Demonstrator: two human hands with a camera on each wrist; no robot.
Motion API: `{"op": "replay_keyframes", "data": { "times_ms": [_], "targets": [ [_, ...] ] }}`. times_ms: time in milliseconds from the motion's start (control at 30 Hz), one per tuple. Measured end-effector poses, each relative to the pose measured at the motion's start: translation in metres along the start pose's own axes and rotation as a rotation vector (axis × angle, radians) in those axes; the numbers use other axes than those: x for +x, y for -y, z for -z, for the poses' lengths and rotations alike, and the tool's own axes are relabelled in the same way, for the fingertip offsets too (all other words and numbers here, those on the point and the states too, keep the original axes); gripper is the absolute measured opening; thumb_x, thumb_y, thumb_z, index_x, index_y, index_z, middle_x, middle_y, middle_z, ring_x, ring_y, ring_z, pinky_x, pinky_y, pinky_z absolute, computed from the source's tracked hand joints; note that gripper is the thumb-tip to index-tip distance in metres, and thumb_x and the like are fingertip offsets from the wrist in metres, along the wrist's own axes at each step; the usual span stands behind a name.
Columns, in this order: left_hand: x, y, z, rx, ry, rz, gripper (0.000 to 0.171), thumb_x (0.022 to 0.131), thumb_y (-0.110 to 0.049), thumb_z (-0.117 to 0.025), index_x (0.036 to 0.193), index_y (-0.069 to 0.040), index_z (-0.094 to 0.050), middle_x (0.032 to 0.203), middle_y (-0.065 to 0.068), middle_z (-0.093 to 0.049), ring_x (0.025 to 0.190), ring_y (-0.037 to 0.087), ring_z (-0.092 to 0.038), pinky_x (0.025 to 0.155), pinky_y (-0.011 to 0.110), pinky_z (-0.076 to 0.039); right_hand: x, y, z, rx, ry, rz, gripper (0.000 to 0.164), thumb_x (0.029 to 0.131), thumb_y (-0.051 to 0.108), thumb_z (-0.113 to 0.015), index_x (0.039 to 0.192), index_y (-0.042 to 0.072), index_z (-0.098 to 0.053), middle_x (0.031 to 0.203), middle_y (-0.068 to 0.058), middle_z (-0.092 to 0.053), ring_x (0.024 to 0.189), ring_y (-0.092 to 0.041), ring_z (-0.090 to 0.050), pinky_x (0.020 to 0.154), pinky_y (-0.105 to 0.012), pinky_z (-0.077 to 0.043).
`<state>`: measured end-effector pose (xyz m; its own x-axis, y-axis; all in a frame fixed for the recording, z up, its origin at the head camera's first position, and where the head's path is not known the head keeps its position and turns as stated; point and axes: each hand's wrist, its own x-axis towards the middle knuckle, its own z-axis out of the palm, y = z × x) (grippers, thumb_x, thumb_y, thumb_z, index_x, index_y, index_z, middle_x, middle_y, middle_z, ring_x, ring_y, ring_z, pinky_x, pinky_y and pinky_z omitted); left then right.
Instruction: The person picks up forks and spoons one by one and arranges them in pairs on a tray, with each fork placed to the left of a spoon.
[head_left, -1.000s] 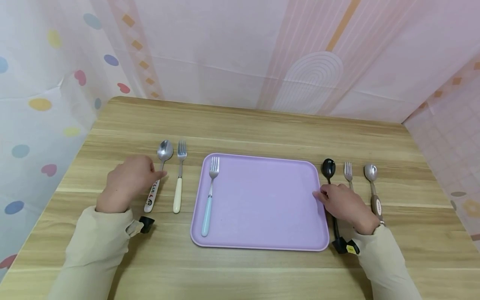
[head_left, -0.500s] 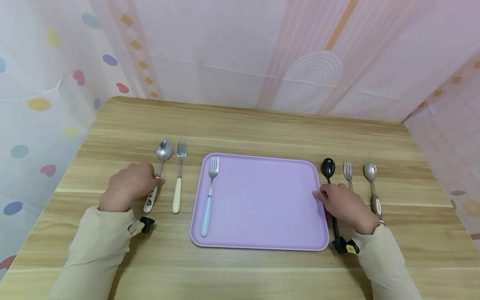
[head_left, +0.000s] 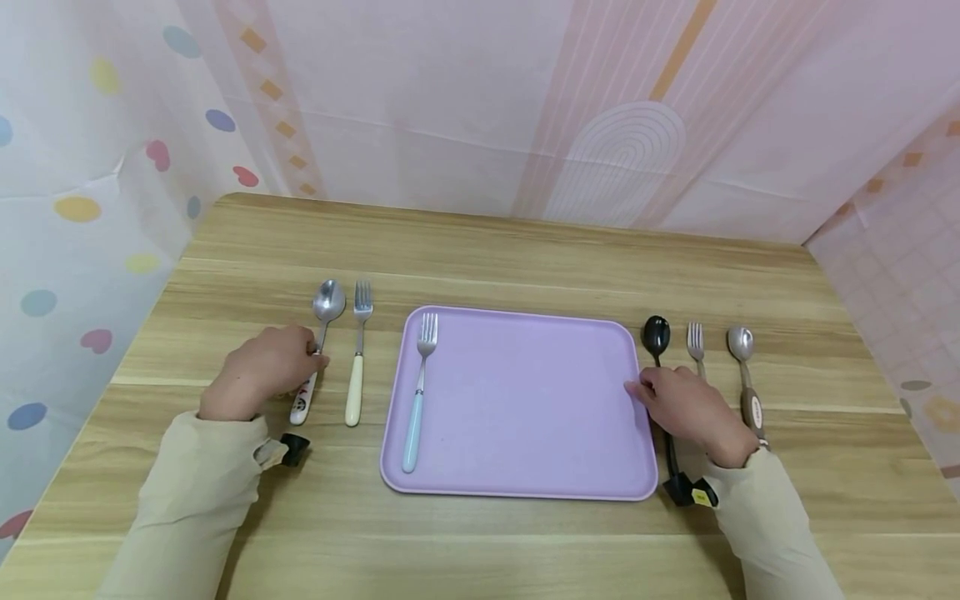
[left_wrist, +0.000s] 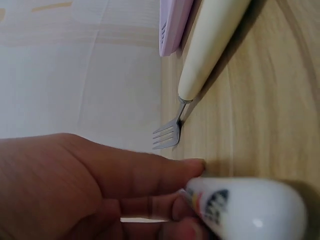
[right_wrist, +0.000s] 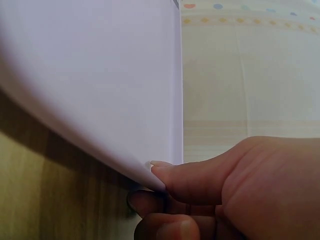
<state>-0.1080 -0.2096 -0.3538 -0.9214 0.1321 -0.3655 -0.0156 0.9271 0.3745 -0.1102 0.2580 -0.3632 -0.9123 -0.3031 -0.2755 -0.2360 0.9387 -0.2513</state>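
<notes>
My left hand [head_left: 262,371] pinches a metal spoon [head_left: 328,302] by its white printed handle, between thumb and fingers. In the left wrist view the rounded handle end [left_wrist: 260,210] sticks out past the fingertips. Just right of it lies a fork with a cream handle [head_left: 355,392]. On the other side, my right hand [head_left: 686,404] grips the right rim of a lilac tray [head_left: 525,400], thumb on top and fingers beneath. A fork with a light blue handle [head_left: 413,429] rests along the tray's left side.
Right of the tray lie a black spoon [head_left: 656,335], a fork [head_left: 696,339] partly covered by the right hand, and a spoon with a brown handle [head_left: 752,408]. The wooden table [head_left: 480,250] ends at a patterned curtain [head_left: 450,108] behind.
My left hand has come down slightly and its fingers have closed on the spoon's handle. The right hand and the tray stay as they were.
</notes>
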Motion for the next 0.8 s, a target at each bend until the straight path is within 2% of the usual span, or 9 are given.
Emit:
{"op": "replay_keyframes", "data": {
  "times_ms": [133,267,467,800],
  "targets": [
    [0.004,0.004,-0.002,-0.037,-0.057,-0.020,0.022,0.088,-0.021,-0.052,0.072,-0.006,-0.054,0.058,0.002,-0.051,0.053,0.017,-0.046,0.046,0.030,-0.037,-0.001,0.001,-0.001,0.006,0.004,-0.008,0.025,0.095,0.025,-0.048,0.083,0.007,-0.059,0.060,-0.001,-0.048,0.054,-0.014,-0.045,0.049,-0.029,-0.038],
    [0.006,0.003,-0.002,-0.082,-0.156,-0.038,0.022,0.087,-0.022,-0.053,0.069,-0.008,-0.050,0.054,0.000,-0.048,0.049,0.016,-0.044,0.043,0.029,-0.034,-0.001,0.002,0.000,0.012,0.008,-0.009,0.025,0.095,0.025,-0.048,0.083,0.007,-0.059,0.061,-0.001,-0.048,0.054,-0.014,-0.045,0.049,-0.029,-0.038],
    [0.006,-0.016,-0.006,-0.130,-0.290,-0.132,0.024,0.085,-0.019,-0.054,0.064,-0.008,-0.048,0.054,0.001,-0.048,0.047,0.015,-0.044,0.042,0.029,-0.035,0.000,0.002,0.000,0.011,0.001,0.000,0.024,0.095,0.024,-0.048,0.081,0.007,-0.058,0.060,-0.001,-0.048,0.053,-0.014,-0.045,0.049,-0.029,-0.038],
    [0.002,-0.050,-0.014,-0.184,-0.296,-0.182,0.026,0.082,-0.014,-0.053,0.058,-0.011,-0.043,0.051,0.000,-0.049,0.046,0.013,-0.048,0.043,0.028,-0.036,0.000,0.007,-0.005,0.021,0.011,-0.015,0.024,0.095,0.024,-0.048,0.080,0.007,-0.058,0.060,-0.001,-0.049,0.054,-0.015,-0.045,0.049,-0.029,-0.038]
  ]
}}
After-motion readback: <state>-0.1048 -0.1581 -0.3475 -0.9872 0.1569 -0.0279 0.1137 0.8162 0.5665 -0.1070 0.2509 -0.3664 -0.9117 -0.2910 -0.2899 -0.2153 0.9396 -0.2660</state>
